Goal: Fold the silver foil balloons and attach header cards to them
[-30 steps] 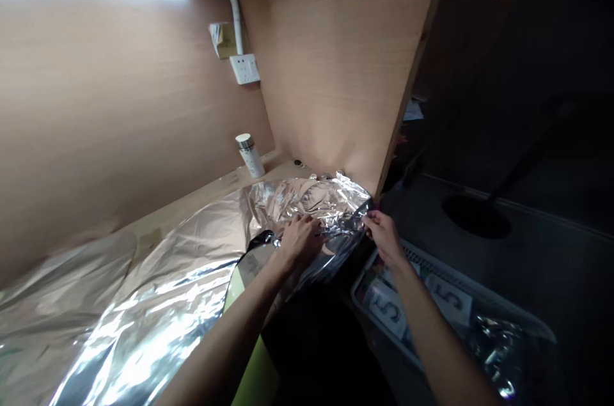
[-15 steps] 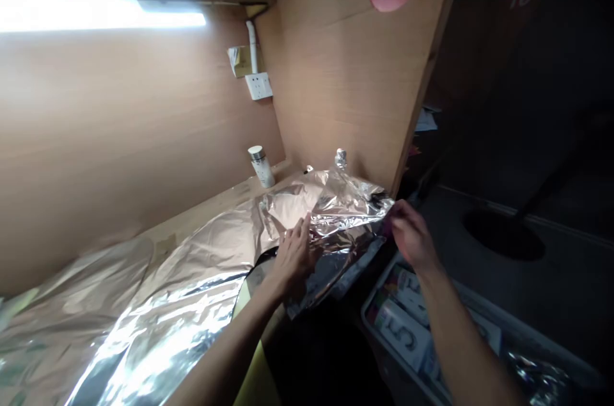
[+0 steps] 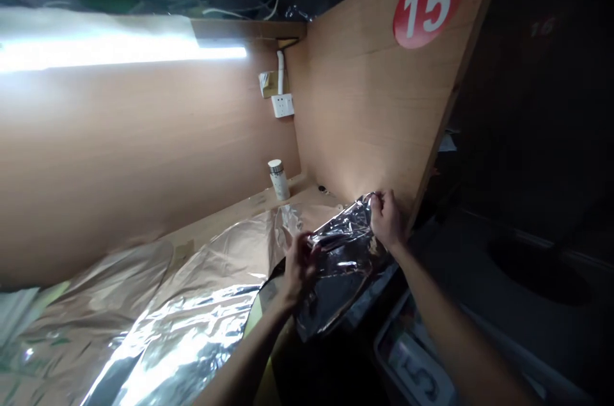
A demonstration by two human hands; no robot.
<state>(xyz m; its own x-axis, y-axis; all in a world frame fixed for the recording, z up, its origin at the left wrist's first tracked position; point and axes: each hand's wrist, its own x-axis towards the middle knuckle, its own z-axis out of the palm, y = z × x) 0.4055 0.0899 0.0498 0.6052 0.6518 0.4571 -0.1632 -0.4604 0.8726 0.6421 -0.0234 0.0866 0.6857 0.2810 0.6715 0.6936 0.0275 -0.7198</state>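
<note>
A large shiny silver foil sheet (image 3: 343,236) lies crumpled at the table's right end, one part of it raised between my hands. My right hand (image 3: 387,220) is closed on its upper right edge, close to the side panel. Fingers curled, my left hand (image 3: 301,268) grips the foil's left edge; its fingertips are partly hidden and blurred. More of the foil, smooth and bright (image 3: 192,329), spreads leftward over the table beside my left forearm. Below my hands the foil's lower edge hangs over the table's front.
A white bottle (image 3: 279,182) stands by the back wall, under a wall socket (image 3: 283,105). The wooden side panel (image 3: 364,99) bears a red 15 sticker (image 3: 429,2). At lower right a grey plastic crate (image 3: 384,342) holds boxes. A lamp (image 3: 144,55) glows overhead.
My right hand has moved up and left, lifting the foil's edge. My left hand went from lying flat on the foil to gripping it. The view has tilted upward slightly.
</note>
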